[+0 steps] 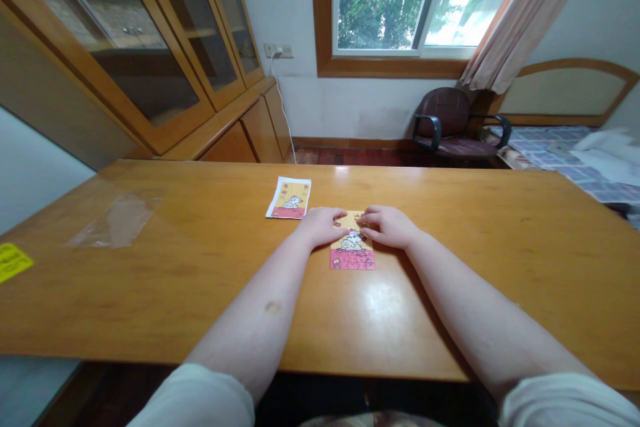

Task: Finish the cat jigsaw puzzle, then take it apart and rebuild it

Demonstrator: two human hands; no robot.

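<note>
jigsaw puzzle: the pink-and-yellow panel (352,259), with its white cartoon animal, lies flat on the table (200,293) in front of you, its upper part between your hands.
pressing the pieces: work at the upper half seems best done with light, straight-down fingertip pressure; a sideways shove could likely buckle the joined rows.
bracing the edges: your left hand (323,225) would serve well as a steady fence along the left side while your right hand (387,224) does the finer fitting.
picture card: the matching print (291,203) lies beyond your left hand, near enough for a glance at the pattern.
left grip: thumb and fingers spread apart, tips on the puzzle's left side, pinching nothing that shows.
right grip: fingers bent, tips over the upper right, thumb lower down; whether they pinch a piece, you can't make out here.
forearms: both reach forward from rolled white sleeves (200,390) and converge on the puzzle, hands turned inward, backs facing up.
</note>
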